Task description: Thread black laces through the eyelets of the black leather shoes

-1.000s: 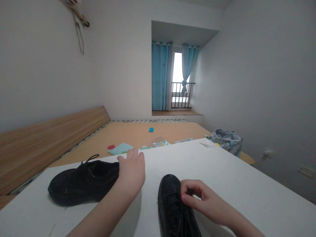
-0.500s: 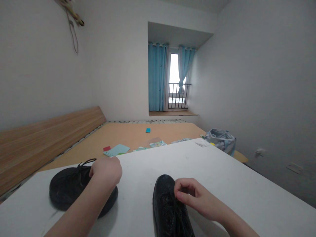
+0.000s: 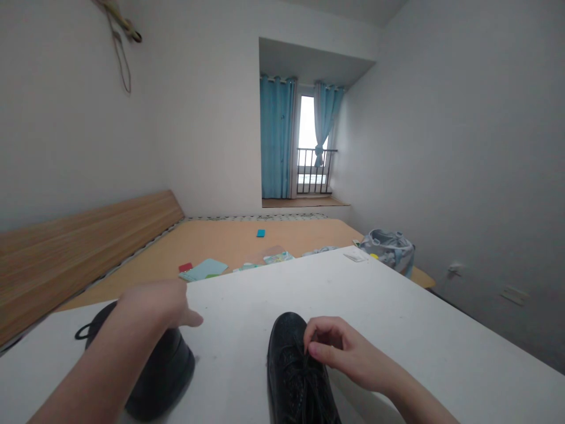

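Two black lace-up shoes are on a white table. My left hand (image 3: 165, 303) reaches over the left shoe (image 3: 161, 377), closed on it with the thumb sticking out to the right; the other fingers are hidden behind the hand. That shoe has its heel end towards me, and a loop of its lace (image 3: 82, 333) shows at the far left. The right shoe (image 3: 293, 365) stands upright with its toe pointing away. At its lacing, my right hand (image 3: 342, 350) has thumb and forefinger pinched on the shoelace (image 3: 306, 359).
The white table (image 3: 247, 312) borders a wide tan surface (image 3: 220, 235) carrying a blue square (image 3: 261, 233), a red piece (image 3: 185, 267), a pale blue sheet (image 3: 207, 269) and a plastic packet (image 3: 279, 257). A fabric bag (image 3: 388, 250) sits beyond the right edge.
The left shoe has been turned, its heel swinging towards me, and my left hand has moved left with it. My right hand stays at the right shoe's laces. The view has shifted slightly.
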Motion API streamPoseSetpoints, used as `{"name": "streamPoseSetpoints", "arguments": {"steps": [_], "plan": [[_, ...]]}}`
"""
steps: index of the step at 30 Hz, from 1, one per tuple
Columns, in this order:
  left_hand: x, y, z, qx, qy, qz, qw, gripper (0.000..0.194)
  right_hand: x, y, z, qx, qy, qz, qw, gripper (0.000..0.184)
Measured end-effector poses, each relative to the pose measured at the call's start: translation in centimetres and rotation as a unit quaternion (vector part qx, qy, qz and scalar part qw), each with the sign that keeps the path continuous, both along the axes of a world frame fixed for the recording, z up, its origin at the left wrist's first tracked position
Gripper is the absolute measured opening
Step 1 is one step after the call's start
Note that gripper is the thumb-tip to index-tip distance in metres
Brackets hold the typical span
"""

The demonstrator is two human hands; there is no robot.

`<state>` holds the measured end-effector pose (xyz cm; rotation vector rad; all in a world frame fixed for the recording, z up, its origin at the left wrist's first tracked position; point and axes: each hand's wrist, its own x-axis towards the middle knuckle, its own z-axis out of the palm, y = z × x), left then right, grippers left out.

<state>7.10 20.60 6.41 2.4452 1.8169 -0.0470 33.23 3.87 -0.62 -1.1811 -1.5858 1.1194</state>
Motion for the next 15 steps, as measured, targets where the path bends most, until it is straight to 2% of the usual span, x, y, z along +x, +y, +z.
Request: {"name": "streamPoseSetpoints", "arguments": {"steps": [1,3,5,9,12,15], "plan": [[0.2,-0.3,0.0,-0.022,0.061,0.016,0.998,0.038,0.0,0.0,0.0,0.000,-0.004,-0.002,1.000,0.035],[1.1,-1.1,0.1,-0.042,0.111,-0.017,0.993,0.051,0.0,0.0,0.1,0.002,-0.008,-0.005,1.000,0.035],[2.2,-2.2,0.2,-0.040,0.123,-0.067,0.989,0.057,0.0,0.0,0.1,0.008,-0.007,-0.008,1.000,0.034],[3.6,-3.4,0.2,-0.022,0.120,-0.117,0.986,0.047,0.0,0.0,0.0,0.013,-0.009,-0.009,1.000,0.034],[3.8,-2.9,0.0,-0.009,0.095,-0.136,0.986,0.044,0.1,0.1,-0.3,0.015,-0.005,-0.006,1.000,0.035],[4.1,-2.2,-0.5,0.035,0.021,-0.159,0.986,0.041,0.1,0.2,-0.4,0.020,0.002,-0.015,1.000,0.035]]}}
